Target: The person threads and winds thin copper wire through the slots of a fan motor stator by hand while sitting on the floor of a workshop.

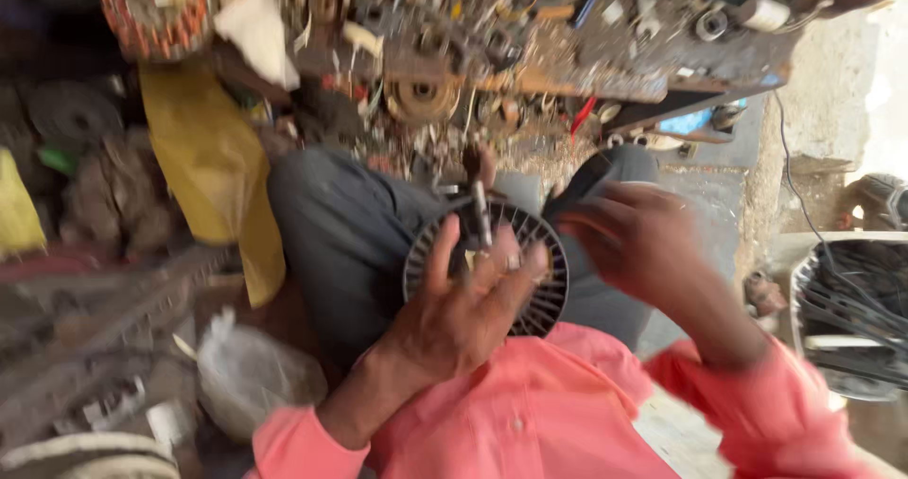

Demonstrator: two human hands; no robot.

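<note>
Seen from above, a seated person in a salmon-pink shirt and dark trousers works over their lap; the left hand [470, 301] grasps a round, black, finned motor part [530, 266] from below, fingers spread across its face, with a thin metal shaft [481, 216] rising from its centre; the right hand [636, 240] is motion-blurred just beside the part's right edge, and whether it grips anything cannot be told; this looks like mid-handling, turning or seating the part; the next move likely needs a steady left grip; a cluttered workbench [605, 72] of metal scraps lies ahead.
</note>
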